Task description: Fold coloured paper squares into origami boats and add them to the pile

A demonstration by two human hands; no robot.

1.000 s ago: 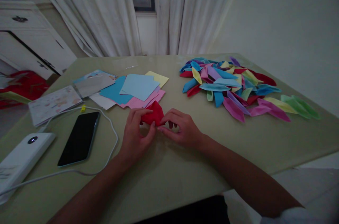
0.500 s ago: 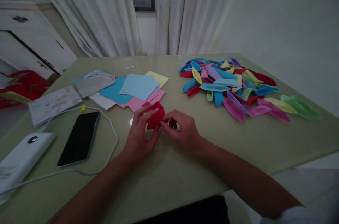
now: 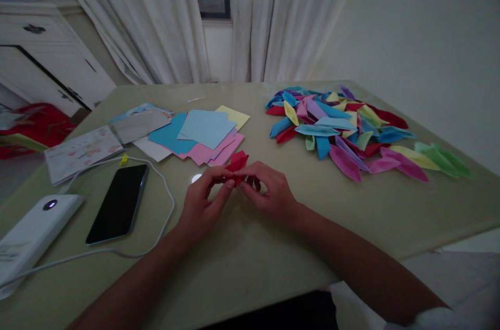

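A small folded red paper (image 3: pixel 237 162) is pinched between both my hands just above the pale green table (image 3: pixel 273 246). My left hand (image 3: pixel 203 204) grips its lower left edge with thumb and fingers closed. My right hand (image 3: pixel 269 189) holds its right side, fingers curled. Behind them lies a loose stack of flat coloured paper squares (image 3: pixel 197 135) in blue, pink and yellow. To the right spreads a pile of several folded paper pieces (image 3: pixel 344 129) in many colours.
A black phone (image 3: pixel 118 203) lies face up at the left, ringed by a white cable (image 3: pixel 164 200) leading to a white power bank (image 3: pixel 33 233). Printed sheets (image 3: pixel 80 150) lie beyond it. A white cabinet (image 3: pixel 42 64) and curtains (image 3: pixel 156 17) stand behind the table.
The red paper has been folded narrower and raised between my fingertips; my left hand turned and shifted its pinch to the paper's lower edge. The camera moved slightly.
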